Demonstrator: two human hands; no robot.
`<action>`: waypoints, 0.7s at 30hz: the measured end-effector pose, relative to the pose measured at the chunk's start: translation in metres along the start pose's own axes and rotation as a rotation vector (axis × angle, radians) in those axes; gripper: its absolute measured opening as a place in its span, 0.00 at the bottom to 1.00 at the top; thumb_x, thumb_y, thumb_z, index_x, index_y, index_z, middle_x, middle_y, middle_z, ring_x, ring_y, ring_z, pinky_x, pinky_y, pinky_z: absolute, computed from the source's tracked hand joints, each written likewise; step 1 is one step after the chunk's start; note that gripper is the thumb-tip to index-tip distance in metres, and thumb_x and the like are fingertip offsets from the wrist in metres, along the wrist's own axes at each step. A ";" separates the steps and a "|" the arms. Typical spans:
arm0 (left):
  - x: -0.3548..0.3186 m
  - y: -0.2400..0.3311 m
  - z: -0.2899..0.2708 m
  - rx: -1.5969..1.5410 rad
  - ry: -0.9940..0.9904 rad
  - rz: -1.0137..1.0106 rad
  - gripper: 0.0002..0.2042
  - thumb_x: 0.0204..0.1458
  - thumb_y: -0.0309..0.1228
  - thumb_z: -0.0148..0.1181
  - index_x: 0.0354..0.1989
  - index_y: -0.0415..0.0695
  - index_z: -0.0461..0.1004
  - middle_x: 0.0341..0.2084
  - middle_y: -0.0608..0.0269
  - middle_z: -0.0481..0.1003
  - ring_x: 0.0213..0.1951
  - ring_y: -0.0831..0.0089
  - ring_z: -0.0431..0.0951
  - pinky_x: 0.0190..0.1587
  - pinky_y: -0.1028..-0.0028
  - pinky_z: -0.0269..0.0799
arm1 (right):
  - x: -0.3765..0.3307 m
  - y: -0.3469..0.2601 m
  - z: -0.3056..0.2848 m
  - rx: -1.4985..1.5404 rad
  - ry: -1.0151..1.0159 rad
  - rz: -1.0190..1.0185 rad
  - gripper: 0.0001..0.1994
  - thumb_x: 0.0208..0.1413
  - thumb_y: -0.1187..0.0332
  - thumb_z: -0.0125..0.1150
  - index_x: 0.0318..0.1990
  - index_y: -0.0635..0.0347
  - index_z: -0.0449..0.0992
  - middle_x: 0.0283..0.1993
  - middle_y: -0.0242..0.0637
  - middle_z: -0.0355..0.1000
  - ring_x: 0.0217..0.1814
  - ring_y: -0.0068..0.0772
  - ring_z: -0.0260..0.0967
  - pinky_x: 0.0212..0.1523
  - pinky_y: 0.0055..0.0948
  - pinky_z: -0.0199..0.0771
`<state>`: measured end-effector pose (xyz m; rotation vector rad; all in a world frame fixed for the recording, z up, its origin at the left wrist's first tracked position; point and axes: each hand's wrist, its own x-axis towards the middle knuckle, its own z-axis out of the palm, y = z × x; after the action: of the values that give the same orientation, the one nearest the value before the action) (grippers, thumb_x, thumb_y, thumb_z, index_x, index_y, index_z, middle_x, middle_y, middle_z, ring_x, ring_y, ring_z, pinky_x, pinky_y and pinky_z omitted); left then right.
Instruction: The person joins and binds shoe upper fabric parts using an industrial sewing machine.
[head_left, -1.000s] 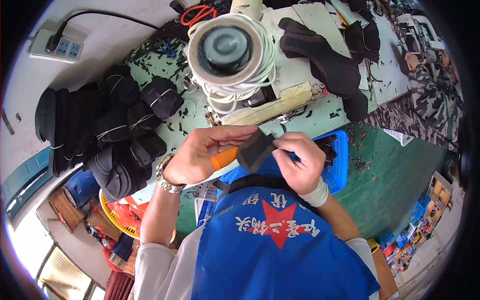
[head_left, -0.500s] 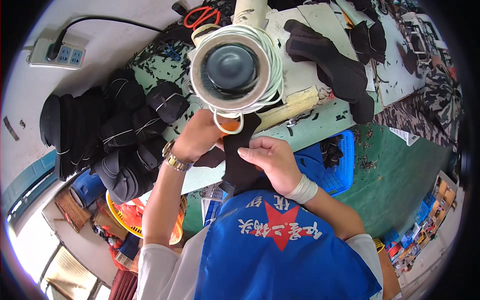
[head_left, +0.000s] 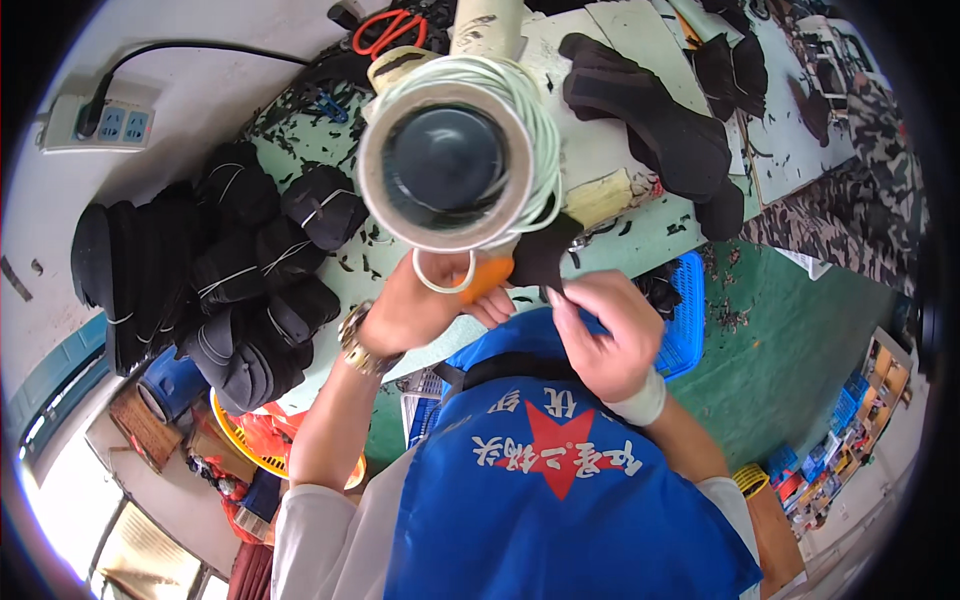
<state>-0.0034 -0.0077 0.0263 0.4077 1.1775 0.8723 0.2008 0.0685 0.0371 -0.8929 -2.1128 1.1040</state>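
Observation:
My right hand (head_left: 612, 335) is closed, thumb and fingers pinching the lower edge of a dark cut fabric piece (head_left: 545, 258). My left hand (head_left: 418, 315), with a metal watch (head_left: 362, 343) on its wrist, is beside the fabric. Its fingers are curled and partly hidden behind a white cord loop; an orange piece (head_left: 488, 276) shows at them and meets the fabric's edge. Whether that piece is worn or held, I cannot make out. Just above, a round tube (head_left: 375, 165) with a dark round inside is wound with white cord (head_left: 545, 130).
Tied bundles of black pieces (head_left: 230, 270) crowd the table's left side. Dark shaped pieces (head_left: 650, 120) lie at the right, red-handled scissors (head_left: 390, 35) at the back. A blue basket (head_left: 688, 320) stands below the table edge, near a camouflage cloth (head_left: 830, 215).
My right hand has moved right and toward me, while my left has turned, its fingers showing more. The dark fabric has shifted right and up, away from my lap.

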 end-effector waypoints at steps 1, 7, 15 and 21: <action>-0.004 -0.003 0.001 0.001 -0.061 0.043 0.12 0.61 0.28 0.51 0.44 0.29 0.73 0.32 0.49 0.79 0.33 0.66 0.82 0.37 0.71 0.80 | -0.003 0.000 -0.009 -0.097 0.010 -0.178 0.10 0.41 0.82 0.64 0.34 0.66 0.79 0.29 0.40 0.72 0.28 0.40 0.71 0.29 0.30 0.72; -0.010 -0.012 0.009 -0.168 -0.216 0.267 0.20 0.58 0.15 0.47 0.60 0.35 0.63 0.53 0.52 0.71 0.50 0.66 0.75 0.53 0.69 0.72 | -0.008 0.017 -0.020 -0.338 -0.040 -0.431 0.20 0.33 0.83 0.64 0.40 0.65 0.80 0.34 0.40 0.69 0.30 0.41 0.70 0.28 0.32 0.74; -0.024 -0.013 0.012 0.121 -0.064 0.318 0.23 0.53 0.10 0.43 0.59 0.34 0.66 0.50 0.55 0.74 0.54 0.70 0.73 0.57 0.72 0.68 | -0.008 0.016 -0.021 -0.343 0.010 -0.476 0.20 0.33 0.83 0.64 0.40 0.64 0.80 0.34 0.40 0.69 0.30 0.41 0.70 0.27 0.31 0.74; -0.026 -0.011 0.014 0.217 0.073 0.338 0.16 0.53 0.16 0.55 0.51 0.37 0.74 0.46 0.57 0.77 0.47 0.74 0.77 0.51 0.74 0.72 | -0.006 0.013 -0.025 -0.337 0.004 -0.407 0.14 0.38 0.85 0.66 0.36 0.65 0.81 0.33 0.40 0.72 0.30 0.40 0.71 0.29 0.30 0.72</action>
<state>0.0104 -0.0318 0.0402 0.7738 1.2971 1.0598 0.2270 0.0809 0.0368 -0.5635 -2.3790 0.5493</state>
